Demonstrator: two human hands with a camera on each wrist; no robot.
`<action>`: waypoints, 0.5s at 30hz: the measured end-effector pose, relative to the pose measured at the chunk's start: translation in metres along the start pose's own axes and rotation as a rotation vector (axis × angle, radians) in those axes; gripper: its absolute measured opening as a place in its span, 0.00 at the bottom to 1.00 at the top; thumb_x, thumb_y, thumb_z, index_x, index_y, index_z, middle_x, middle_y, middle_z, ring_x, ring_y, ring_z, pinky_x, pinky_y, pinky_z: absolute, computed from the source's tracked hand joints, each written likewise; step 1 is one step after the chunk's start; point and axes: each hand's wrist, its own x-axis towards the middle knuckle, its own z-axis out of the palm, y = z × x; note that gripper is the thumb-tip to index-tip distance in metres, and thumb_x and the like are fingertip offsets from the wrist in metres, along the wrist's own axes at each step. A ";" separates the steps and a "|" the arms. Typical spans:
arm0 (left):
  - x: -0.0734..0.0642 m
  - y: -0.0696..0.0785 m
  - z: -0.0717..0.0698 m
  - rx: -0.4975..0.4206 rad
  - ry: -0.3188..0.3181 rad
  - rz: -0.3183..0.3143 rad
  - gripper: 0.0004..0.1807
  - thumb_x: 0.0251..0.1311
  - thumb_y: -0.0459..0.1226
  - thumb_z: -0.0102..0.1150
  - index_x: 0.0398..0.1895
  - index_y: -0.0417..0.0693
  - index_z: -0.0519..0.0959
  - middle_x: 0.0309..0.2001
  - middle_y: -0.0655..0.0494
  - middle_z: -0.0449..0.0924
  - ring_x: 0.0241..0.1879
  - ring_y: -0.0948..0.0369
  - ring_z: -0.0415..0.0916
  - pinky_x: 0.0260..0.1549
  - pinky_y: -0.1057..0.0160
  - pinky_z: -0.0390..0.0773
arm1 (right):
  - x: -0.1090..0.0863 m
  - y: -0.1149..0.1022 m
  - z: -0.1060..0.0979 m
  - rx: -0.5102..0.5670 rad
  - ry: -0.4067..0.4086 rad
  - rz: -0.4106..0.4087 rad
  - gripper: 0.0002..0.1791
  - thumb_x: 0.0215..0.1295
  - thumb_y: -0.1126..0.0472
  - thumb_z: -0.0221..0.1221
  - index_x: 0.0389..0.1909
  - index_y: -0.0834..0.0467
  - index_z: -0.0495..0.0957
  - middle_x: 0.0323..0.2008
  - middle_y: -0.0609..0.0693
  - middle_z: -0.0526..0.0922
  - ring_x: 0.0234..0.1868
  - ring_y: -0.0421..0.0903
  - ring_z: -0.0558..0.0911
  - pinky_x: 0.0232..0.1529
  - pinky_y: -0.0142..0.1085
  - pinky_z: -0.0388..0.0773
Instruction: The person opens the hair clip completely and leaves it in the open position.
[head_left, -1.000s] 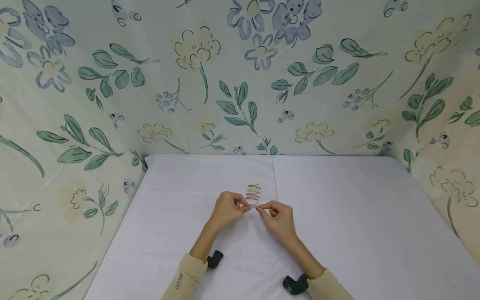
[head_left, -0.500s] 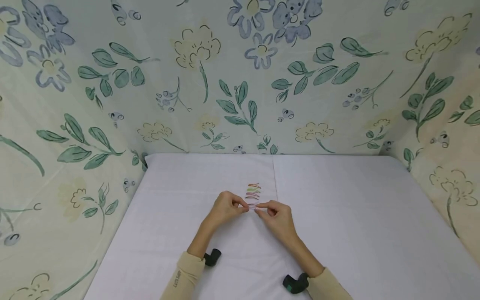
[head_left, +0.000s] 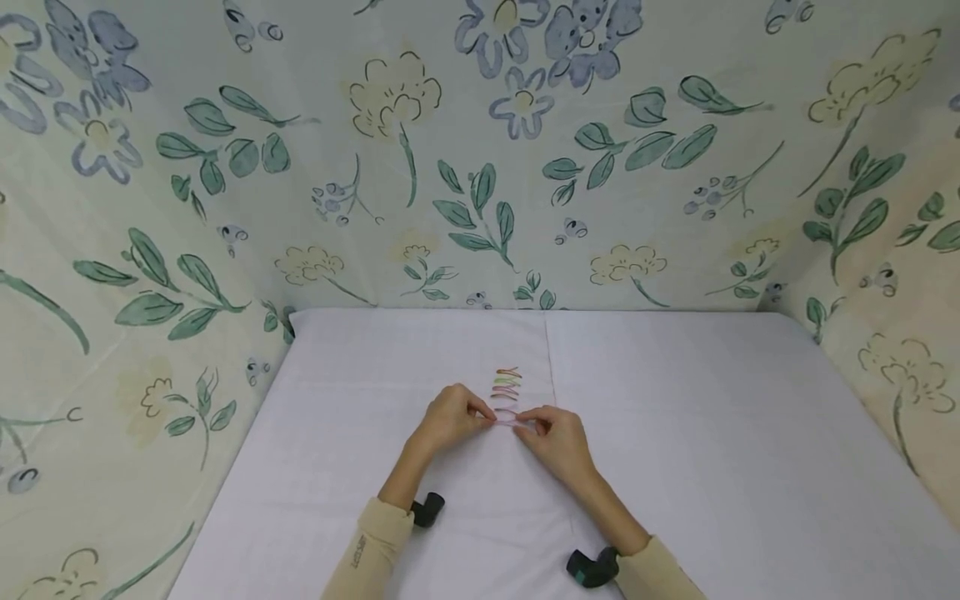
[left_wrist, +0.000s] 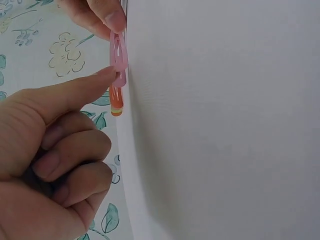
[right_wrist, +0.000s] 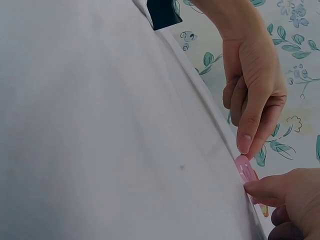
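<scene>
A pink snap hair clip [head_left: 506, 422] lies between my two hands at the near end of a short column of hair clips. My left hand [head_left: 454, 418] pinches its left end with thumb and forefinger, the other fingers curled in. At the opposite end my right hand [head_left: 558, 442] holds it between fingertips. Close up in the left wrist view, the pink clip [left_wrist: 119, 56] shows its slotted teardrop shape, with an orange-and-yellow clip [left_wrist: 116, 102] behind it. Just beyond it is a dark reddish clip [head_left: 506, 410].
Farther up the column lie an orange clip [head_left: 507, 371], a green clip [head_left: 506, 382] and reddish clips [head_left: 506, 395]. White cloth [head_left: 712, 433] covers the table. Floral fabric [head_left: 480, 167] rises behind and at both sides. Black wrist devices [head_left: 592, 568] sit by the sleeves.
Both hands have shifted slightly toward the near side, with the pink clip between them. More of the dark reddish clip beyond their fingertips shows now.
</scene>
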 end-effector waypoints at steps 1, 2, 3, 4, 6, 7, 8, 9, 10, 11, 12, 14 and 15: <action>0.000 0.001 -0.001 0.009 -0.003 -0.002 0.03 0.56 0.32 0.75 0.31 0.49 0.93 0.15 0.62 0.71 0.19 0.68 0.63 0.20 0.71 0.61 | 0.000 0.000 0.000 -0.017 0.005 -0.012 0.09 0.51 0.68 0.77 0.34 0.61 0.91 0.14 0.41 0.67 0.18 0.31 0.62 0.22 0.28 0.61; 0.001 0.001 -0.001 0.015 -0.005 -0.003 0.03 0.56 0.32 0.75 0.31 0.49 0.93 0.16 0.62 0.72 0.19 0.67 0.63 0.20 0.70 0.61 | 0.000 0.000 0.001 -0.027 0.008 -0.016 0.09 0.51 0.67 0.78 0.34 0.61 0.91 0.14 0.42 0.67 0.18 0.31 0.62 0.22 0.28 0.61; 0.001 0.001 -0.001 0.017 -0.009 -0.012 0.03 0.56 0.32 0.75 0.31 0.49 0.93 0.16 0.62 0.73 0.19 0.67 0.63 0.20 0.70 0.61 | 0.001 0.000 0.002 -0.039 0.009 -0.015 0.09 0.51 0.67 0.78 0.34 0.61 0.91 0.14 0.42 0.67 0.18 0.31 0.62 0.22 0.28 0.61; 0.000 0.002 -0.002 0.019 -0.012 -0.021 0.03 0.56 0.32 0.75 0.31 0.49 0.93 0.17 0.61 0.73 0.20 0.67 0.63 0.20 0.70 0.61 | 0.001 -0.001 0.002 -0.050 0.008 -0.012 0.09 0.51 0.66 0.78 0.34 0.61 0.91 0.14 0.42 0.68 0.18 0.32 0.62 0.22 0.28 0.60; 0.000 0.002 -0.002 0.022 -0.011 -0.032 0.03 0.56 0.32 0.75 0.30 0.49 0.93 0.17 0.61 0.74 0.20 0.66 0.64 0.20 0.70 0.61 | 0.001 -0.002 0.003 -0.064 0.002 0.008 0.09 0.51 0.65 0.78 0.34 0.60 0.91 0.14 0.42 0.68 0.18 0.31 0.62 0.22 0.28 0.60; 0.000 0.002 -0.002 0.027 -0.010 -0.037 0.03 0.56 0.32 0.75 0.30 0.49 0.93 0.17 0.61 0.74 0.20 0.66 0.64 0.21 0.70 0.61 | 0.001 -0.002 0.003 -0.068 -0.002 0.019 0.10 0.51 0.65 0.79 0.34 0.60 0.91 0.15 0.42 0.68 0.18 0.32 0.62 0.22 0.28 0.60; 0.000 0.002 -0.002 0.029 -0.009 -0.043 0.03 0.56 0.32 0.75 0.30 0.49 0.93 0.17 0.61 0.74 0.21 0.66 0.64 0.21 0.70 0.61 | 0.001 -0.003 0.003 -0.073 -0.006 0.029 0.10 0.51 0.65 0.79 0.34 0.60 0.91 0.15 0.42 0.68 0.18 0.32 0.63 0.22 0.28 0.60; -0.001 0.002 -0.002 0.030 -0.008 -0.050 0.03 0.56 0.32 0.75 0.30 0.49 0.93 0.18 0.61 0.74 0.21 0.66 0.64 0.21 0.70 0.61 | 0.000 -0.004 0.003 -0.079 -0.008 0.036 0.10 0.50 0.64 0.79 0.34 0.59 0.91 0.15 0.42 0.68 0.18 0.32 0.63 0.22 0.28 0.61; -0.001 0.002 -0.002 0.030 -0.007 -0.056 0.03 0.56 0.32 0.75 0.30 0.49 0.93 0.18 0.61 0.74 0.21 0.66 0.64 0.21 0.70 0.61 | 0.000 -0.005 0.003 -0.083 -0.010 0.040 0.10 0.50 0.64 0.79 0.35 0.60 0.91 0.15 0.42 0.68 0.19 0.32 0.63 0.22 0.28 0.61; -0.002 0.002 -0.003 0.029 -0.005 -0.059 0.03 0.56 0.32 0.75 0.30 0.49 0.93 0.18 0.61 0.74 0.21 0.66 0.64 0.21 0.70 0.61 | 0.000 -0.006 0.003 -0.083 -0.013 0.040 0.11 0.50 0.64 0.79 0.35 0.60 0.91 0.15 0.42 0.68 0.19 0.32 0.63 0.23 0.28 0.61; -0.002 0.002 -0.004 0.026 -0.005 -0.065 0.02 0.56 0.33 0.75 0.30 0.49 0.92 0.17 0.61 0.73 0.21 0.66 0.64 0.21 0.70 0.62 | 0.000 -0.007 0.002 -0.078 -0.015 0.041 0.11 0.50 0.64 0.79 0.35 0.61 0.91 0.15 0.42 0.69 0.18 0.32 0.64 0.22 0.28 0.62; -0.004 0.002 -0.009 0.012 -0.006 -0.085 0.01 0.57 0.34 0.75 0.31 0.47 0.92 0.17 0.61 0.72 0.21 0.66 0.64 0.21 0.69 0.62 | 0.000 -0.010 -0.003 -0.050 -0.022 0.054 0.12 0.51 0.64 0.79 0.37 0.61 0.91 0.15 0.43 0.69 0.18 0.33 0.65 0.22 0.28 0.63; -0.005 0.001 -0.012 0.007 -0.003 -0.093 0.01 0.57 0.34 0.75 0.31 0.47 0.92 0.17 0.61 0.71 0.21 0.66 0.64 0.21 0.69 0.62 | 0.000 -0.011 -0.006 -0.033 -0.025 0.062 0.13 0.52 0.64 0.78 0.38 0.62 0.91 0.15 0.43 0.70 0.18 0.33 0.65 0.22 0.28 0.64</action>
